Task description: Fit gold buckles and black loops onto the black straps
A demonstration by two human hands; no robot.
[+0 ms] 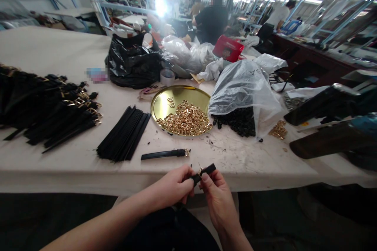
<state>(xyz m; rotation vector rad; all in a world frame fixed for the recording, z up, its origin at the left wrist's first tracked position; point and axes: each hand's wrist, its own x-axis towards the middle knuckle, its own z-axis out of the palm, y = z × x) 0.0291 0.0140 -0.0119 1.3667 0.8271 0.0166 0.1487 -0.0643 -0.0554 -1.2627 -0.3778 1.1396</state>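
At the table's front edge my left hand (179,184) is closed around a black strap (209,168) fitted with a gold buckle. My right hand (217,194) pinches the same strap close to the buckle, thumb on top. Part of the strap is hidden by my fingers. Just beyond my hands lies another black strap (163,154) with a gold buckle at its right end. Farther off, a round gold tray (160,100) holds a heap of small gold buckles (188,119).
A bundle of black straps (123,135) lies left of the tray, with a large pile of buckled straps (59,106) farther left. Small black pieces (240,121) spill from a white plastic bag (240,86). A black bag (132,62) and tape roll (167,77) stand behind. People are in the background.
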